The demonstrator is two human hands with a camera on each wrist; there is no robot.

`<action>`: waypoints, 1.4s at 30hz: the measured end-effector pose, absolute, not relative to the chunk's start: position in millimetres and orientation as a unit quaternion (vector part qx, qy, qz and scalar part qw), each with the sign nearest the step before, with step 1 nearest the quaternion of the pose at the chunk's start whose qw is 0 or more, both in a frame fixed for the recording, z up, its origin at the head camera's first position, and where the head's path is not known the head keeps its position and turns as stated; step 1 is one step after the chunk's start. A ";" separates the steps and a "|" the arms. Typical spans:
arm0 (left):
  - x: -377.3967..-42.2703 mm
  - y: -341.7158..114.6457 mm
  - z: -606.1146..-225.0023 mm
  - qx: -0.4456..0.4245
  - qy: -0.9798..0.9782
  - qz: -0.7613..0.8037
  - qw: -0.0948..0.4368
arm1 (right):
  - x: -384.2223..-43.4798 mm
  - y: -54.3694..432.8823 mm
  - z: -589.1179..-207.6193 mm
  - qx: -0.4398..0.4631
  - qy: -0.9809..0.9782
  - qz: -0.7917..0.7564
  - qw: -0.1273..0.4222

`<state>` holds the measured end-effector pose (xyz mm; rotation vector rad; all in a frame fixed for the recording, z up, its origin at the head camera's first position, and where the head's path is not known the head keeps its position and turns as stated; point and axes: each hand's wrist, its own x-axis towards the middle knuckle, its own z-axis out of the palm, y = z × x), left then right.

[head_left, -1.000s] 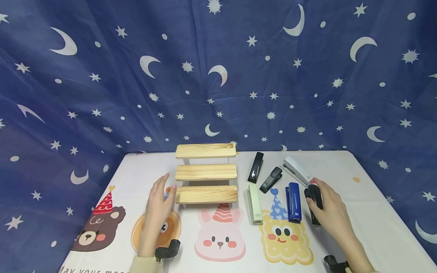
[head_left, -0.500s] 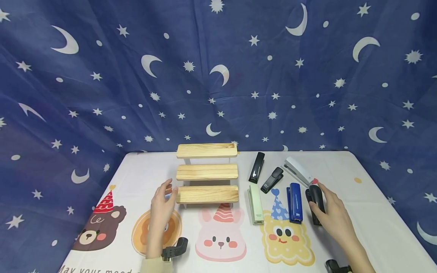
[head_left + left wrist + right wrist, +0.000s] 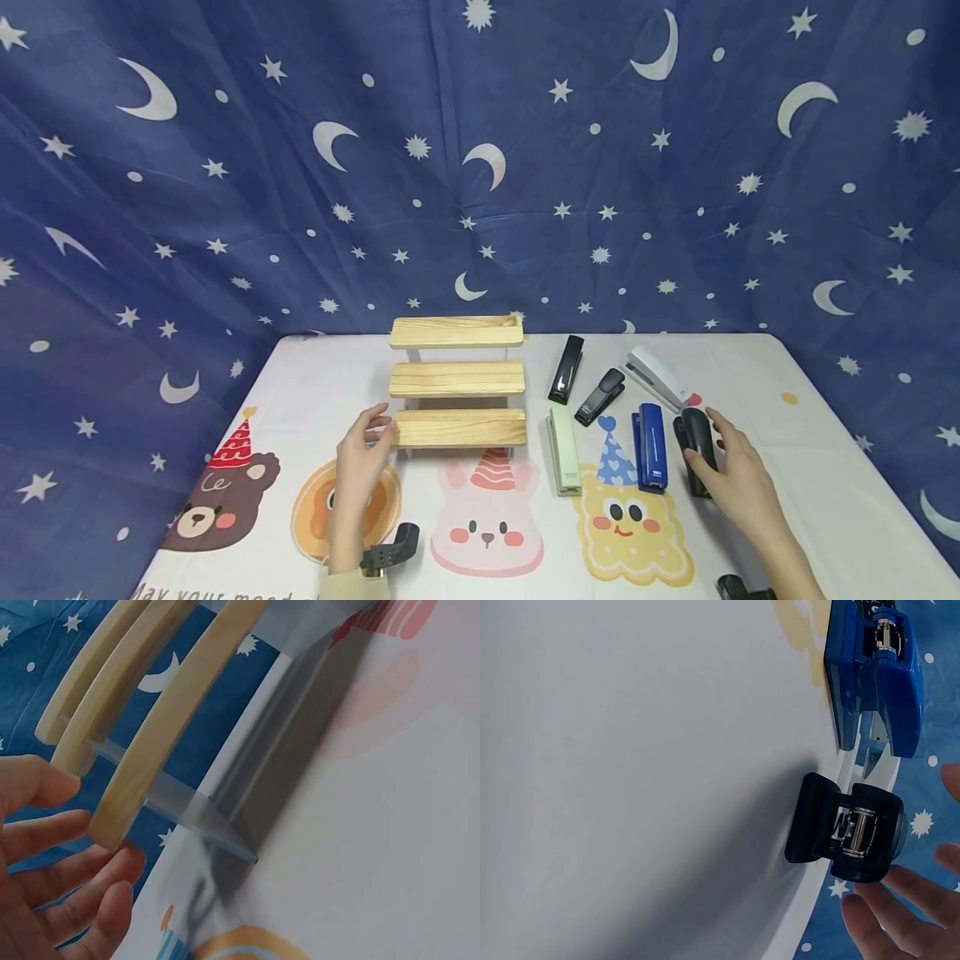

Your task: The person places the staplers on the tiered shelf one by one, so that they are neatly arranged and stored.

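Observation:
At the left end of a three-tier wooden display stand point(image 3: 459, 427) is my left hand point(image 3: 362, 457). Its fingers are loosely bent beside the lowest board; in the left wrist view the thumb overlaps the end of the middle board point(image 3: 124, 697). On the right, my right hand point(image 3: 744, 483) is spread around a black stapler point(image 3: 699, 433) standing on the table. Fingertips point(image 3: 866, 892) lie right at the stapler's side in the right wrist view, while the thumb stays apart from it. A blue stapler point(image 3: 651, 448) stands just left of the black one.
A pale green stapler point(image 3: 564, 450), a glossy black stapler point(image 3: 566, 369), a small dark grey stapler point(image 3: 601, 397) and a white stapler point(image 3: 657, 377) lie between the stand and my right hand. A blue star-patterned curtain point(image 3: 480, 167) hangs behind the table.
My left hand has shifted slightly right and down, its fingers bending more near the stand's lowest board. My right hand has edged slightly right and lower; the black stapler stays in place.

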<state>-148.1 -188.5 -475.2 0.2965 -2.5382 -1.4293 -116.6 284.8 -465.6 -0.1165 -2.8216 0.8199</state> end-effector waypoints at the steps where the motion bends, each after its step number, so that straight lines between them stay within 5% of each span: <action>1: -147.6 -189.6 -476.1 0.094 -0.863 -0.485 0.104 | -116.8 285.0 -466.2 -0.041 -0.955 0.278 0.099; 15: -146.0 -199.6 -477.4 0.098 -0.848 -0.519 0.046 | -118.9 288.0 -471.1 -0.057 -0.952 0.294 0.067; 42: -146.6 -199.8 -477.0 0.101 -0.833 -0.544 0.025 | -126.8 292.9 -474.1 -0.097 -0.950 0.294 0.027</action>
